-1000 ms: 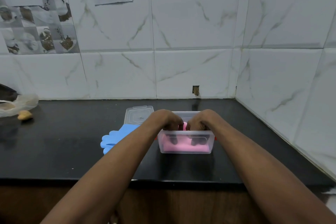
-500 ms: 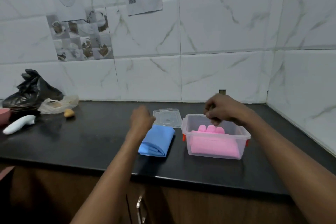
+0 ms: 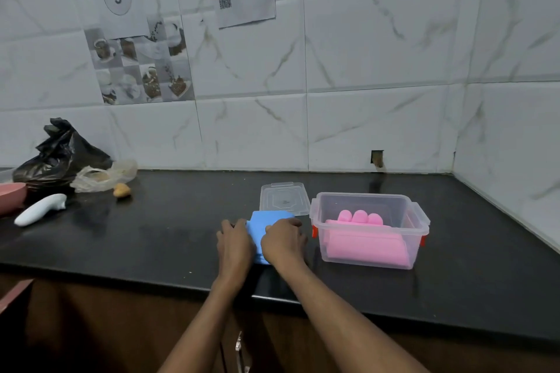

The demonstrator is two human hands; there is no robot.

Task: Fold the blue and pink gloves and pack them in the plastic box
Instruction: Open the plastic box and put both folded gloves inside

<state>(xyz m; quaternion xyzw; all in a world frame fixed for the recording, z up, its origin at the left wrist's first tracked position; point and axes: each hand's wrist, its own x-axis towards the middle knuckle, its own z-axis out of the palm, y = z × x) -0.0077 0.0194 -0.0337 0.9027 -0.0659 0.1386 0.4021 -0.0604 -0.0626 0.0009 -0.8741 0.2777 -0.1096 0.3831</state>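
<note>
The folded blue gloves (image 3: pixel 264 220) lie on the black counter just left of the clear plastic box (image 3: pixel 419 222). Both hands rest on them: my left hand (image 3: pixel 234 243) covers their left side, my right hand (image 3: pixel 283 240) their right side, fingers curled over the fabric. Most of the blue bundle is hidden under the hands. The folded pink gloves (image 3: pixel 365 244) lie inside the box, fingertips sticking up at the back. The clear lid (image 3: pixel 284 199) lies flat behind the blue gloves.
At the far left of the counter (image 3: pixel 169 221) are a black plastic bag (image 3: pixel 59 156), a clear bag (image 3: pixel 104 176), a small brown lump (image 3: pixel 121 190), a white handheld device (image 3: pixel 41 209) and a pink bowl (image 3: pixel 10 195). Tiled walls close the back and right.
My right hand left the box and came down onto the blue gloves beside my left hand. The pink gloves stay in the box. The camera has drawn closer.
</note>
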